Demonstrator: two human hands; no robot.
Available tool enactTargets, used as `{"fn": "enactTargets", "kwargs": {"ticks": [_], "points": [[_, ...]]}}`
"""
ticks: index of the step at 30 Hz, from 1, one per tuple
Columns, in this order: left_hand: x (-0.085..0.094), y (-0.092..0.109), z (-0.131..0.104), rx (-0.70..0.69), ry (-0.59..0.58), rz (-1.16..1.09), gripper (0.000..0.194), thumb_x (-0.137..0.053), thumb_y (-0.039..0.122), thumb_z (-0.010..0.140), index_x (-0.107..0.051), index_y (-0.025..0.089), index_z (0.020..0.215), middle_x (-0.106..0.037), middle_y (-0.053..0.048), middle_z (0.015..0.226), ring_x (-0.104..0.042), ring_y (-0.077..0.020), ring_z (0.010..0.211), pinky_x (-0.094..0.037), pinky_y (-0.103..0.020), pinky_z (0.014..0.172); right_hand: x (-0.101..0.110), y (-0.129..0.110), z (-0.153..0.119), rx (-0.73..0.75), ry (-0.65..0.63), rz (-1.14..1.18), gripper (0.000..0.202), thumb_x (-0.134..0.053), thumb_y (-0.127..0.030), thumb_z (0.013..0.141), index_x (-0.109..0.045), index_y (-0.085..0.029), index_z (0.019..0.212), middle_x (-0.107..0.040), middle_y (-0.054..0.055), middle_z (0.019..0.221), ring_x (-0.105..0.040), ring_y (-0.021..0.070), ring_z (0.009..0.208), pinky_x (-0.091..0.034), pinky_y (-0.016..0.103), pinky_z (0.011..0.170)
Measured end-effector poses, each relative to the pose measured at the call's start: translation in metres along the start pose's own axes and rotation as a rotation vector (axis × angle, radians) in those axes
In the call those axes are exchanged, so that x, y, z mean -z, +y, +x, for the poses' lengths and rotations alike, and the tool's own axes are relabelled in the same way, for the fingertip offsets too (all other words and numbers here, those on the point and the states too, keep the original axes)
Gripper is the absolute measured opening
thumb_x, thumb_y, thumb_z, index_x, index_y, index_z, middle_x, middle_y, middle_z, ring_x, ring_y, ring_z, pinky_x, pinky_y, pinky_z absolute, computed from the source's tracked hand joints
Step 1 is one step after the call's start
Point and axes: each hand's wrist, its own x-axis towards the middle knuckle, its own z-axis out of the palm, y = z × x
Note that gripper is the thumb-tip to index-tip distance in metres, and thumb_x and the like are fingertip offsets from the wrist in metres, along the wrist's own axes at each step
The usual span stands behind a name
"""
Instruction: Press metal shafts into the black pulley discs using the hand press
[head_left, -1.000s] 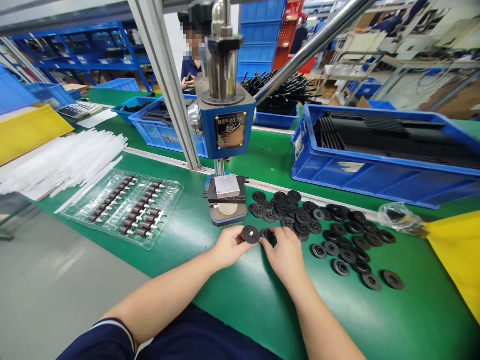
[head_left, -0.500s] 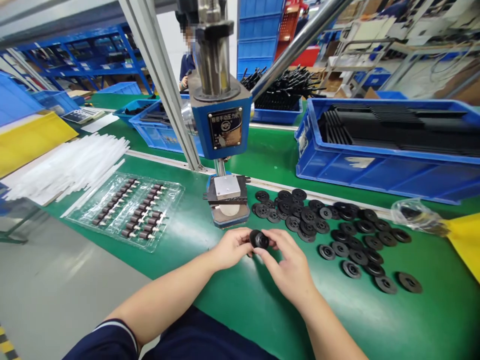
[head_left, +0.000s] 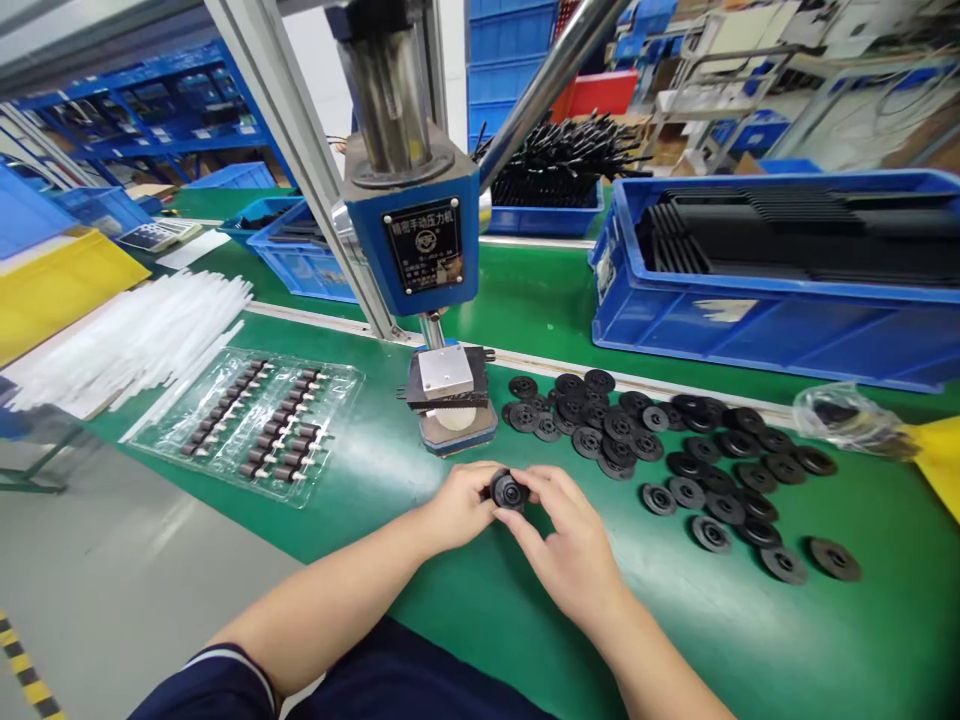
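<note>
Blk disc part (head_left: 510, 490) clamped betw. L hand (head_left: 459, 508) & R hand (head_left: 566, 545); stepped side twd viewer, center axis approx. along sightline.

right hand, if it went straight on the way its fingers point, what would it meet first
Past the black part at its fingertips, the right hand would probably meet the left hand first, though depth is hard to judge here.
</note>
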Motion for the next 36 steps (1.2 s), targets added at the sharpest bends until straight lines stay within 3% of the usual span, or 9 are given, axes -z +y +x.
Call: {"fn": "enactTargets", "kwargs": {"ticks": [11, 23, 32, 36], "points": [[-0.002, -0.001, -0.003, -0.091, 0.077, 0.011, 0.019, -0.068, 0.018, 0.081, -0.071, 0.015, 0.099, -0.073, -0.010, 0.101, -0.068, -0.0216, 0.094, -0.053, -0.034, 0.087, -0.002, -0.004, -0.002, 0.105, 0.105, -0.207, 0.037, -0.065, -0.028, 0.087, -0.054, -0.016, 0.120, -0.057, 0.010, 0.109, -0.055, 0.0210, 0.099, -0.050, 0.037, 0.083], [-0.002, 0.001, -0.003, -0.064, 0.026, 0.009, 0.023, -0.063, 0.009, 0.081, -0.069, 0.015, 0.103, -0.072, -0.009, 0.101, -0.067, -0.0210, 0.096, -0.052, -0.032, 0.088, -0.009, 0.001, -0.002, 0.103, 0.110, -0.257, 0.032, -0.066, -0.028, 0.087, -0.055, -0.015, 0.114, -0.059, 0.008, 0.104, -0.054, 0.0211, 0.096, -0.045, 0.036, 0.080], [-0.002, 0.000, -0.003, -0.054, 0.013, 0.090, 0.016, -0.057, 0.015, 0.086, -0.068, 0.015, 0.098, -0.071, -0.009, 0.098, -0.066, -0.0202, 0.093, -0.052, -0.032, 0.086, -0.011, 0.000, -0.002, 0.130, 0.110, -0.294, 0.026, -0.061, -0.027, 0.089, -0.056, -0.014, 0.111, -0.060, 0.009, 0.099, -0.054, 0.0223, 0.090, -0.043, 0.036, 0.076], [-0.002, -0.001, -0.003, -0.055, -0.009, 0.117, 0.018, -0.056, 0.022, 0.088, -0.069, 0.015, 0.098, -0.072, -0.010, 0.097, -0.067, -0.0201, 0.091, -0.052, -0.032, 0.085, -0.010, -0.006, -0.001, 0.059, 0.087, -0.289, 0.024, -0.063, -0.024, 0.087, -0.058, -0.014, 0.108, -0.061, 0.009, 0.098, -0.054, 0.0233, 0.091, -0.043, 0.037, 0.079]]}}
